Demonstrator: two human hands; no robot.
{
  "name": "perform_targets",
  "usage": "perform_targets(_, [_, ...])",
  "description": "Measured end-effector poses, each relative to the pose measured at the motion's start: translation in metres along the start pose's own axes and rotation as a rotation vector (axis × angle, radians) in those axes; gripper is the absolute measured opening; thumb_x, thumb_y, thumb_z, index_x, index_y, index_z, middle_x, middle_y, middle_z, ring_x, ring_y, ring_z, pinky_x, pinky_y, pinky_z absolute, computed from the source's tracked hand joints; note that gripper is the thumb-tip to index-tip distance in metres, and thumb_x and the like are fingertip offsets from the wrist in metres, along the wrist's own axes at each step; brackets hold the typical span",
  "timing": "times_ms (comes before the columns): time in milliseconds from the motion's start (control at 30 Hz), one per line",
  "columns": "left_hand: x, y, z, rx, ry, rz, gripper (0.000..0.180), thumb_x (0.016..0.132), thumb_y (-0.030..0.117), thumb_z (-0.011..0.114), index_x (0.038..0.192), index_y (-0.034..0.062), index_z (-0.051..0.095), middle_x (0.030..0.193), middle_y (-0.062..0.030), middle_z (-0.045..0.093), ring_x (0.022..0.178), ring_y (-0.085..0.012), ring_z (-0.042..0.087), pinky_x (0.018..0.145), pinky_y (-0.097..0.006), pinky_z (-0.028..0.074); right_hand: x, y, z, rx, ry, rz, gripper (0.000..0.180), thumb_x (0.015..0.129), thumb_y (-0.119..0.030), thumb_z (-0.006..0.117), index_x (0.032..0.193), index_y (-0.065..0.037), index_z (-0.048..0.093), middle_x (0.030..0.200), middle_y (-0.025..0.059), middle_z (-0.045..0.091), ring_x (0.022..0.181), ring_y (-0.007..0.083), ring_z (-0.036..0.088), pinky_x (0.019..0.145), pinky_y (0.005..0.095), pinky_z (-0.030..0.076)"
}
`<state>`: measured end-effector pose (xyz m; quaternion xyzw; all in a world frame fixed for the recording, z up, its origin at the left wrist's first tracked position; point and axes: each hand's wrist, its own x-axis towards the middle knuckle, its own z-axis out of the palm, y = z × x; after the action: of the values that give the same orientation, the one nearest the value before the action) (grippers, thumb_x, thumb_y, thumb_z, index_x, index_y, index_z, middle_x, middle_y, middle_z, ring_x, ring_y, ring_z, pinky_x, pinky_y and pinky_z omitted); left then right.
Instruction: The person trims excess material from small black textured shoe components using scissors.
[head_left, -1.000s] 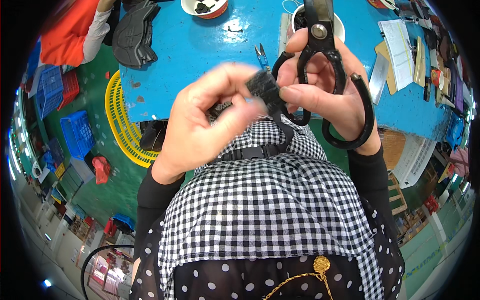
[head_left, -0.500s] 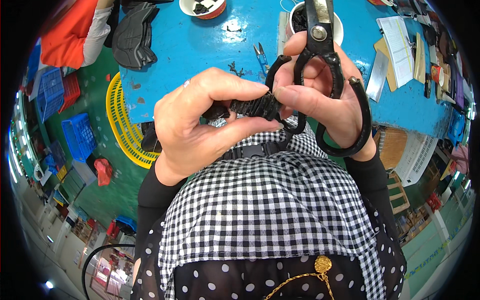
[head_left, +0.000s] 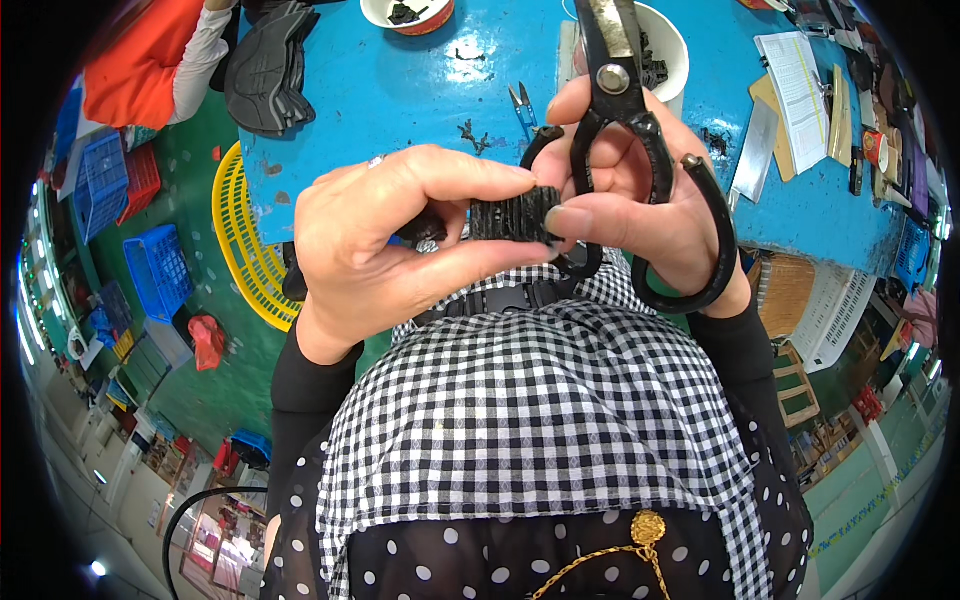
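Observation:
Between the thumb and fingers of my left hand (head_left: 370, 245) is a stack of small ribbed black strips (head_left: 508, 215), lying sideways above my lap. Another black piece (head_left: 425, 228) shows inside the curl of that hand; its kind is unclear. My right hand (head_left: 665, 230) has a pair of black-handled scissors (head_left: 613, 100) hooked over its fingers, blades pointing away from me toward the table. The right thumb presses against the right end of the stack, so both hands touch it. The scissor blades are clear of the stack.
On the blue table (head_left: 400, 110) are small snips (head_left: 522, 108), black scraps (head_left: 472, 137), a white-and-red bowl (head_left: 425, 22) and a white tub (head_left: 672, 45) of black pieces. Black padded pieces (head_left: 265, 75) lie at the far left, papers (head_left: 795, 95) at right. A yellow basket (head_left: 232, 225) and an orange-clad person (head_left: 140, 70) are left.
The stack has turned from slanted to nearly level, its ribbed side facing up more. My left hand shifted slightly left and the scissors moved a little left, uncovering more of the white tub.

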<state>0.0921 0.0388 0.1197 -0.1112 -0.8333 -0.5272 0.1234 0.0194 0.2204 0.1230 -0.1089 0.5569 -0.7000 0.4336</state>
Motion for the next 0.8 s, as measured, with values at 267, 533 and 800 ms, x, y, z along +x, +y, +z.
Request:
perform_targets(267, [0.004,0.003,0.006,-0.062,0.065,-0.003,0.035,0.052,0.014,0.079,0.082,0.0063,0.065,0.068,-0.0022,0.062,0.048,-0.0069,0.049,0.04,-0.018,0.037,-0.005,0.0,0.007,0.031,0.063,0.024,0.054,0.065,0.004,0.066,0.112,-0.001,0.039,0.085,0.0099,0.058,0.077,0.0116,0.056,0.069,0.0212,0.046])
perform_targets(533, [-0.002,0.003,0.001,-0.001,-0.054,-0.005,0.041,0.052,0.0,0.076,0.089,-0.0013,0.061,0.074,-0.0072,0.061,0.065,-0.0111,0.056,0.054,-0.021,0.041,-0.006,0.003,0.008,-0.008,0.06,0.012,0.053,0.066,0.003,0.065,0.112,-0.002,0.039,0.084,0.0097,0.058,0.077,0.0113,0.056,0.068,0.0215,0.045])
perform_targets(800, [-0.003,0.008,0.002,-0.357,-0.064,-0.45,0.019,0.065,-0.001,0.07,0.083,0.0006,0.064,0.075,-0.0011,0.063,0.053,0.0004,0.044,0.046,-0.014,0.034,-0.011,0.012,0.011,-0.232,0.13,-0.369,0.051,0.068,0.002,0.067,0.111,-0.001,0.04,0.086,0.0121,0.06,0.079,0.0143,0.059,0.069,0.0234,0.047])
